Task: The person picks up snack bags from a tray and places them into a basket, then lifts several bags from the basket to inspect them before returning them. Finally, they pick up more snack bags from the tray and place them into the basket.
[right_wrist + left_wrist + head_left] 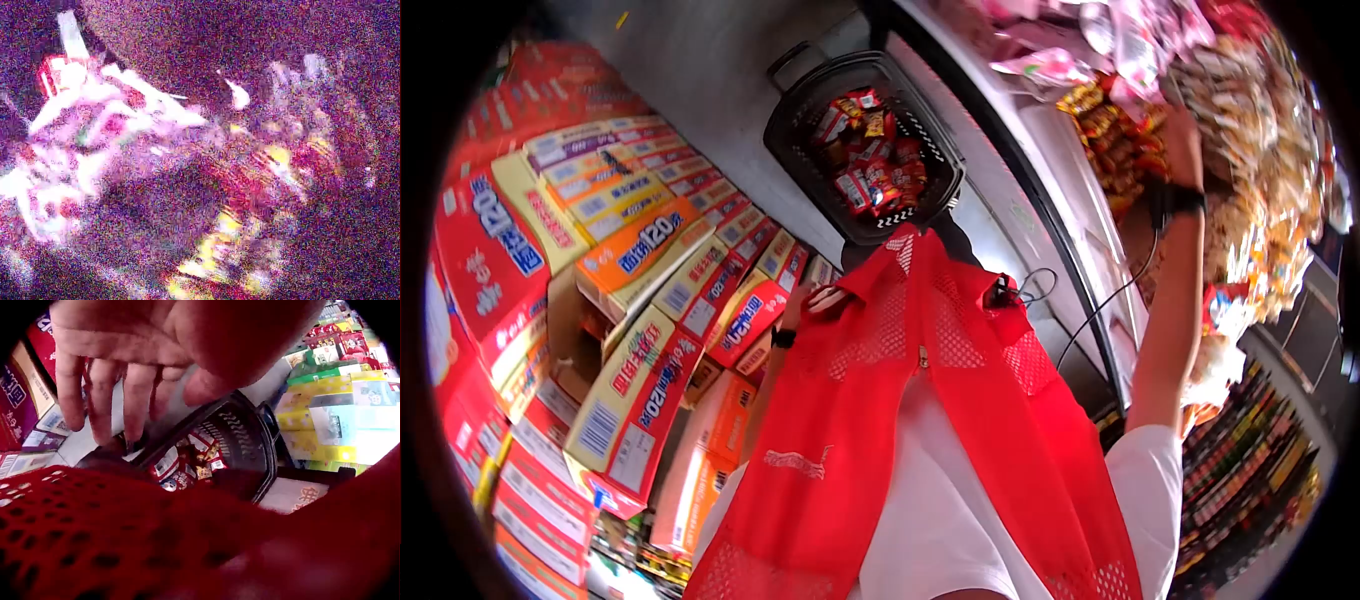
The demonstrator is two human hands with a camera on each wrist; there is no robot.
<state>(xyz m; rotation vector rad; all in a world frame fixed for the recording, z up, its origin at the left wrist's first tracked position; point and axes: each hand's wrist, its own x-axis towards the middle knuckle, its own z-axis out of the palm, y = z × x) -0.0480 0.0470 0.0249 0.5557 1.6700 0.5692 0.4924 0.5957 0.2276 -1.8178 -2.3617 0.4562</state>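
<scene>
The black plastic shopping basket (800, 120), half filled with red snack packets (870, 160), stands on the floor below the open, empty left hand (125, 369). The right hand (1180, 140) is raised well above the basket among shelf packets (1250, 120); its grip cannot be told, and a loosely pinched packet might be dropped beside the basket.

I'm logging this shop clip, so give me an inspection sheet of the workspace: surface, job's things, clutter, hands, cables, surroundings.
Surface: grey floor, bare where visible.
Job's things: black shopping basket on the floor, partly filled with small red snack packets; more packets heaped on the display shelf.
Clutter: stacked red and orange cartons along one side.
Hands: left hand empty, fingers hanging relaxed above the basket; right hand raised into the shelf packets, grip not readable, its wrist view is noise.
Cables: thin black cable from the right wrist to the red mesh vest.
Surroundings: lower shelves of bottles.
</scene>
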